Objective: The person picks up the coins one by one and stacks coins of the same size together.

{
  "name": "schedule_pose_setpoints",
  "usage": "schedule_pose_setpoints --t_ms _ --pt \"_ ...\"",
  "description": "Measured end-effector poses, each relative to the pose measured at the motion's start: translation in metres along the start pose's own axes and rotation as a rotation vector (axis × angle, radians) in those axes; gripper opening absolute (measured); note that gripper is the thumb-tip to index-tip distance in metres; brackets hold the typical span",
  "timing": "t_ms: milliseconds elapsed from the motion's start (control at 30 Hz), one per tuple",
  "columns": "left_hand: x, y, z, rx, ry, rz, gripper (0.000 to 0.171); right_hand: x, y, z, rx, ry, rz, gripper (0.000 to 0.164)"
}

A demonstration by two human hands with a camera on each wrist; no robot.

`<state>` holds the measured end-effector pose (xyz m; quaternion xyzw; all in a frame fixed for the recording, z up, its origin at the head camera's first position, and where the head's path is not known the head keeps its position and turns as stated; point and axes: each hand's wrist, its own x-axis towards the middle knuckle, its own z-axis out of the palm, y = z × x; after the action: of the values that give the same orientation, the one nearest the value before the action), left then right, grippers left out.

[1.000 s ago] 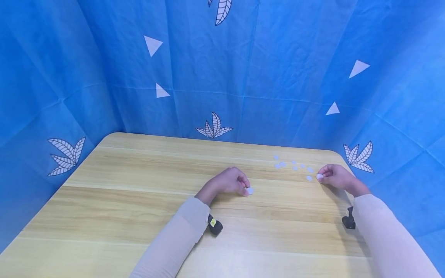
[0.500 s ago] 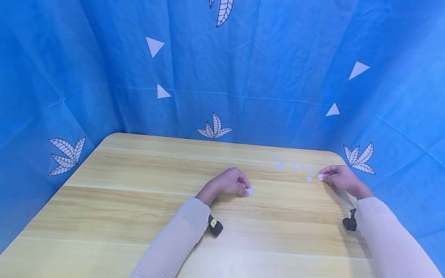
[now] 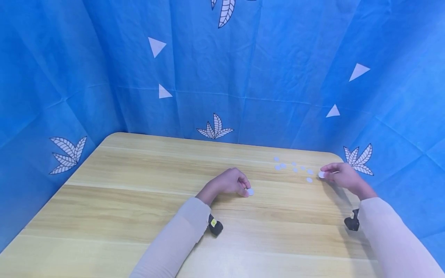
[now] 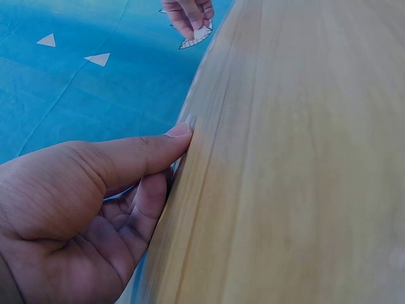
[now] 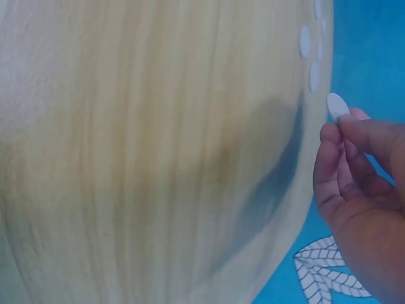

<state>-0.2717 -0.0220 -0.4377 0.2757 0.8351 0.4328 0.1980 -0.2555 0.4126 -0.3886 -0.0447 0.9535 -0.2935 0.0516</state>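
In the head view my left hand (image 3: pixel 230 182) is at the middle of the wooden table (image 3: pixel 139 216), pinching a small white round disc (image 3: pixel 250 192) between thumb and fingers. The left wrist view shows this disc edge-on (image 4: pixel 191 119) at the thumb tip, so I cannot tell whether it is one or several. Over at the right edge, my right hand (image 3: pixel 342 177) pinches another white disc (image 3: pixel 321 175). From the right wrist, that disc (image 5: pixel 338 105) appears tilted and raised, with the hand's shadow on the wood. Several similar discs (image 3: pixel 309 180) lie flat left of the right hand.
Loose discs (image 3: pixel 283 165) are scattered toward the table's back right, some close together. A blue curtain (image 3: pixel 208 69) with white leaf and triangle prints encloses the back and sides. A black wrist camera (image 3: pixel 215 226) sits on the left arm, another (image 3: pixel 352 221) on the right.
My right hand, with its disc, has risen a little and shifted slightly right, away from the loose discs. The left hand keeps its place and its pinch. The head view has tilted slightly.
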Motion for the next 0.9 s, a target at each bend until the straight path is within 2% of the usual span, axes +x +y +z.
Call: schedule_pose_setpoints --t_ms 533,900 --pt "0.001 -0.001 0.0 -0.014 0.002 -0.002 0.016 0.005 -0.029 0.008 0.008 -0.008 -0.071 0.029" --pt "0.002 0.0 0.0 -0.006 0.002 0.006 0.016 0.007 -0.054 0.02 -0.01 -0.028 -0.167 0.025"
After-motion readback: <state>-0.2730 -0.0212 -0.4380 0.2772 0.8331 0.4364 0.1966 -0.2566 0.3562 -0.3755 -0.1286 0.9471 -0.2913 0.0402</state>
